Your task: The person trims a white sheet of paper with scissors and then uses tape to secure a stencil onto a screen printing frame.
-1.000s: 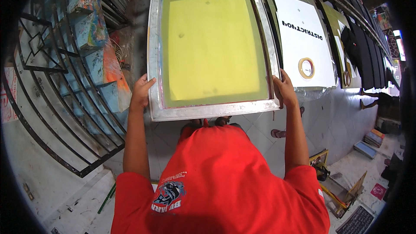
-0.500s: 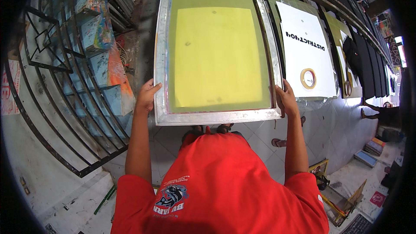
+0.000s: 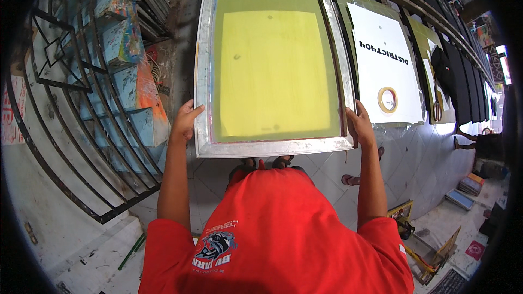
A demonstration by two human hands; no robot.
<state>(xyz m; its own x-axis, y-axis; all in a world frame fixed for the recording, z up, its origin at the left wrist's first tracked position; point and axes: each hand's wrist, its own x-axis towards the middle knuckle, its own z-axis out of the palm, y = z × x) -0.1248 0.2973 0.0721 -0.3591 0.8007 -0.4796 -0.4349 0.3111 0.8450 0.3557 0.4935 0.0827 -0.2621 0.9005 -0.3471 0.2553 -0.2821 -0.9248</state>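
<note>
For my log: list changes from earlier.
In view, the frame sits lower and slightly right; the white sheet and tape shift down too, so the view itself likely moved. Nothing was taken or released: left hand and right hand still grip the frame; the tape stays on the sheet.

"Where is brightness showing?"
"A white patch (image 3: 504, 69) is glaring near the right rim; the floor (image 3: 430, 149) is gleaming softly."
"Any distortion?"
"Edges are bending, and black is swallowing the corners."

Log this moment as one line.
left hand: gripping metal frame, left side | right hand: gripping its right side | tape roll: on white sheet
</note>
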